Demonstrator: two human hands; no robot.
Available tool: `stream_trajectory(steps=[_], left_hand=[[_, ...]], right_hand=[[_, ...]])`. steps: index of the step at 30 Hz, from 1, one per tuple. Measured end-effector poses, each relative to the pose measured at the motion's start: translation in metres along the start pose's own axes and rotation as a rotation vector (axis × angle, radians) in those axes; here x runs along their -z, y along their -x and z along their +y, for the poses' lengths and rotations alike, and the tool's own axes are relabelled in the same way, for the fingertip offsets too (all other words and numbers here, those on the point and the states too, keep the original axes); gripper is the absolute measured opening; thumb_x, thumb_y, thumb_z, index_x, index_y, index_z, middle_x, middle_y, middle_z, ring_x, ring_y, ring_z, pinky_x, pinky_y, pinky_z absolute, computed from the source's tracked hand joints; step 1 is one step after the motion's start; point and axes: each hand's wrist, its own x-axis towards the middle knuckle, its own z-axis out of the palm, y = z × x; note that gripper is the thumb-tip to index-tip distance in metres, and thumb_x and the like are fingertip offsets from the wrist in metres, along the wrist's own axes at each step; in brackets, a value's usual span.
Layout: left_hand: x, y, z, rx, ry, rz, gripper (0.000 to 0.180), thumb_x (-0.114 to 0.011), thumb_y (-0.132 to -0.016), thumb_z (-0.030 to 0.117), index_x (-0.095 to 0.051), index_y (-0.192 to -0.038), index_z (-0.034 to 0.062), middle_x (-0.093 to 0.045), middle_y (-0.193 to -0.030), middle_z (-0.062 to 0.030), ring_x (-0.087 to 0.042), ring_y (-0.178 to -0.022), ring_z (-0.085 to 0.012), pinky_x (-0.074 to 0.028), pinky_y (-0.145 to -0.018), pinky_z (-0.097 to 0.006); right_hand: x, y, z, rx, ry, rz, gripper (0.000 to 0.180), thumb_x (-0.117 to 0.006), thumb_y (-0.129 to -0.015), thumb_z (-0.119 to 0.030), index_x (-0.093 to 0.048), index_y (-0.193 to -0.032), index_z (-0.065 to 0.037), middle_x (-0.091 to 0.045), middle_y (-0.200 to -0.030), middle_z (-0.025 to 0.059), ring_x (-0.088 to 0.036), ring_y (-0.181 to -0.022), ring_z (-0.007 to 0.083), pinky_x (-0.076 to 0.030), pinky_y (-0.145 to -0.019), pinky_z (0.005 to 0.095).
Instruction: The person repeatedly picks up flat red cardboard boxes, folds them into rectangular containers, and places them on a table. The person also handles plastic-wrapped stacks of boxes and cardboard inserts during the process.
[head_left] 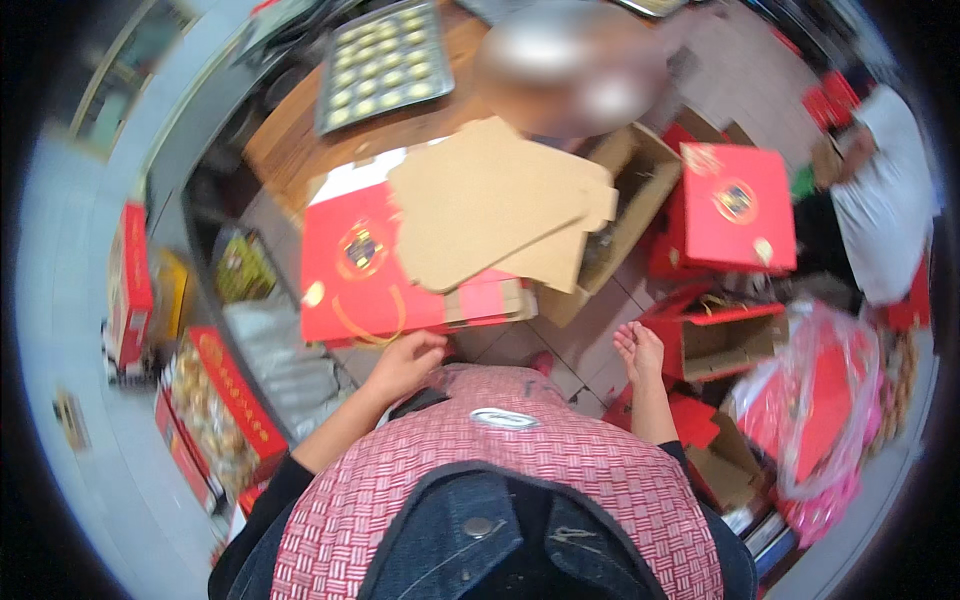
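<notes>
A stack of flat red gift boxes [355, 275] with a gold emblem lies in front of me. Several brown cardboard sheets [490, 200] rest across its right half. My left hand [405, 362] touches the near edge of the stack, fingers curled under it. My right hand [640, 350] hangs free to the right, palm up and fingers apart, holding nothing. It is nearest an open red box with a brown cardboard inside [725, 335]. My red-and-white checked apron [500, 470] fills the lower middle.
A baking tray of small pastries [385, 65] sits on a wooden table [290, 145] at the back. Another red box [735, 205] stands on an open carton [630, 190]. Pink plastic bags [820, 410] lie right. A person in white [885, 200] stands far right. Red boxes [215, 405] line the left.
</notes>
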Motion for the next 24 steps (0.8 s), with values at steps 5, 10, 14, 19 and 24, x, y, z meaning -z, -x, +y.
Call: stream_trajectory(steps=[5,10,14,19,24], left_hand=[[0.061,0.008,-0.106,0.326,0.123,0.500,0.036,-0.062,-0.077,0.018,-0.056,-0.107,-0.0018,-0.062,-0.094,-0.0123,-0.058,-0.085,-0.0191,-0.046,-0.079,-0.030],[0.134,0.003,-0.190,0.292,-0.060,0.825,0.039,-0.063,-0.075,0.017,-0.055,-0.107,-0.0019,-0.058,-0.104,-0.0178,-0.056,-0.095,-0.0268,-0.045,-0.083,-0.034],[0.178,-0.020,-0.246,0.249,-0.150,0.756,0.040,-0.063,-0.074,0.015,-0.053,-0.109,-0.0025,-0.054,-0.110,-0.0197,-0.055,-0.099,-0.0300,-0.045,-0.084,-0.036],[0.181,-0.025,-0.234,0.181,0.329,0.588,0.030,-0.056,-0.082,0.007,-0.053,-0.110,-0.0030,-0.059,-0.102,-0.0129,-0.056,-0.096,-0.0187,-0.046,-0.081,-0.029],[0.163,-0.093,-0.204,0.123,0.377,0.311,0.032,-0.056,-0.083,0.009,-0.052,-0.112,-0.0033,-0.059,-0.102,-0.0120,-0.057,-0.097,-0.0169,-0.046,-0.081,-0.028]], right_hand=[[-0.149,0.026,0.017,0.357,0.640,-0.314,0.023,-0.060,-0.083,-0.015,-0.056,-0.096,0.004,-0.062,-0.087,0.0096,-0.062,-0.073,0.0199,-0.051,-0.063,0.0286],[-0.307,0.075,0.078,1.227,1.396,-0.619,0.043,-0.068,-0.074,-0.018,-0.052,-0.106,0.005,-0.052,-0.110,0.0191,-0.048,-0.108,0.0311,-0.041,-0.091,0.0379],[-0.345,0.072,0.126,1.154,1.288,-0.396,0.051,-0.066,-0.073,-0.024,-0.047,-0.111,0.004,-0.049,-0.113,0.0199,-0.044,-0.111,0.0332,-0.037,-0.094,0.0393],[-0.231,0.008,0.070,0.876,1.115,0.424,0.030,-0.062,-0.072,-0.022,-0.058,-0.084,0.006,-0.058,-0.088,0.0218,-0.056,-0.087,0.0347,-0.044,-0.078,0.0381],[-0.133,-0.072,0.022,0.071,0.457,0.449,0.038,-0.061,-0.079,-0.038,-0.062,-0.091,-0.002,-0.060,-0.074,0.0058,-0.052,-0.054,0.0181,-0.040,-0.048,0.0347]])
